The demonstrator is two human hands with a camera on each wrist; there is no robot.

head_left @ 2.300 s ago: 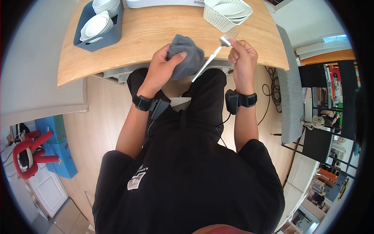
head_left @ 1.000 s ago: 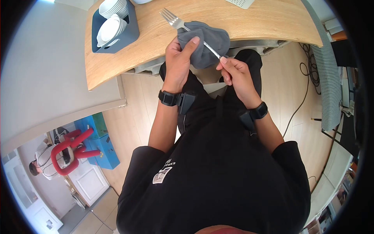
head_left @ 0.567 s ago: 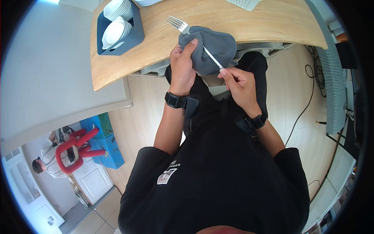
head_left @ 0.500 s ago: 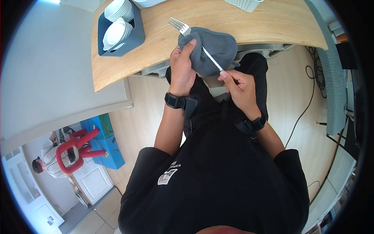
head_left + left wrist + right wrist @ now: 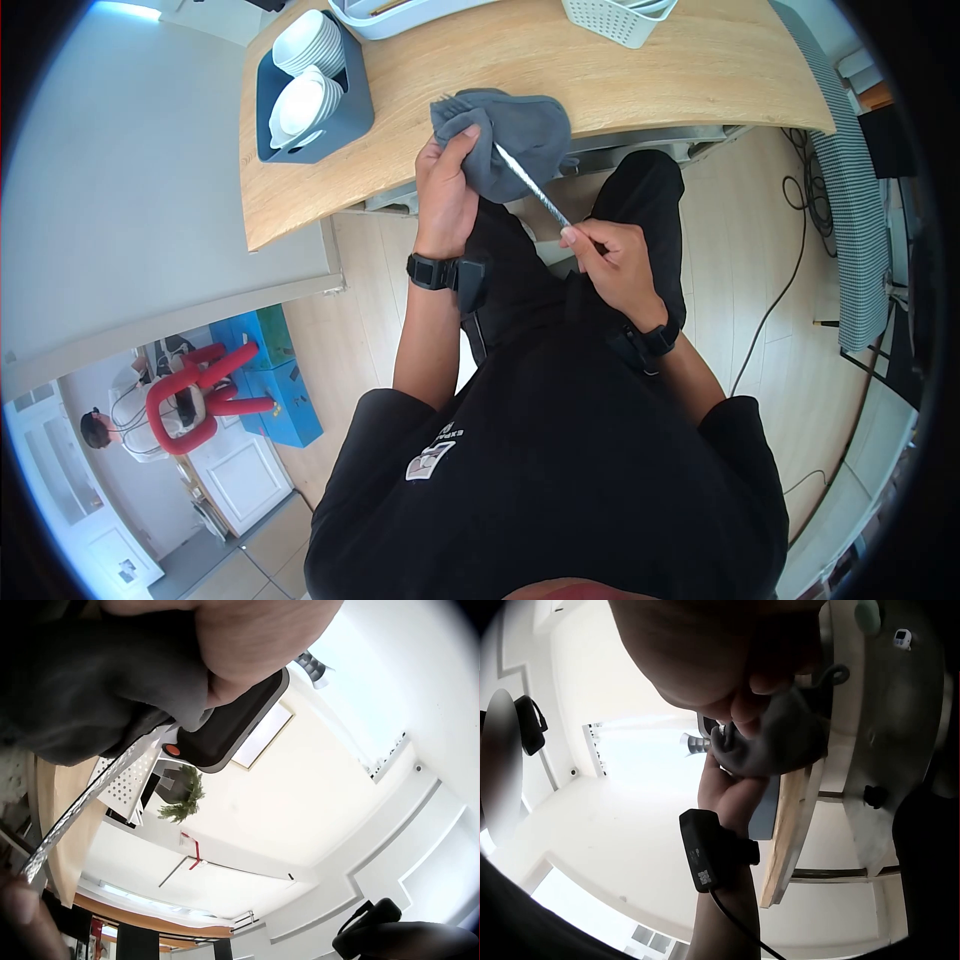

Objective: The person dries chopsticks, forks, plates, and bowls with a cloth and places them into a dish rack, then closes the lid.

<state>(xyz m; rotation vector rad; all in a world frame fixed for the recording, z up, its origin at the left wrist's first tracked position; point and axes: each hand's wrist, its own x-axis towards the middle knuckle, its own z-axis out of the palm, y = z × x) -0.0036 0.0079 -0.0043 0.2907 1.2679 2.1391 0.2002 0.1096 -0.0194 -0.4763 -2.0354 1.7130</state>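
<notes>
A grey cloth (image 5: pixel 530 125) is bunched in my left hand (image 5: pixel 446 200), the thumb pressing on its top near the table's front edge. Through its fold runs a fork (image 5: pixel 530 185) with a patterned silver handle. Its tines show only faintly at the cloth's far left edge; its neck is hidden in the folds. My right hand (image 5: pixel 618 262) pinches the handle's end between thumb and fingers, above the lap. In the left wrist view the handle (image 5: pixel 90 795) slants out from under the dark cloth (image 5: pixel 90 690). The right wrist view shows the cloth (image 5: pixel 780 742) beyond the right fingers.
On the wooden table (image 5: pixel 640 85) a blue-grey bin (image 5: pixel 345 135) with stacked white bowls stands at the left. A white perforated basket (image 5: pixel 605 22) holding dishes is at the back right, and a white tray (image 5: pixel 400 22) lies at the back.
Earlier my right hand held the fork near its head, apart from the cloth. It has since taken the handle's end. The fork has moved toward my body, its tines drawn back to the cloth.
</notes>
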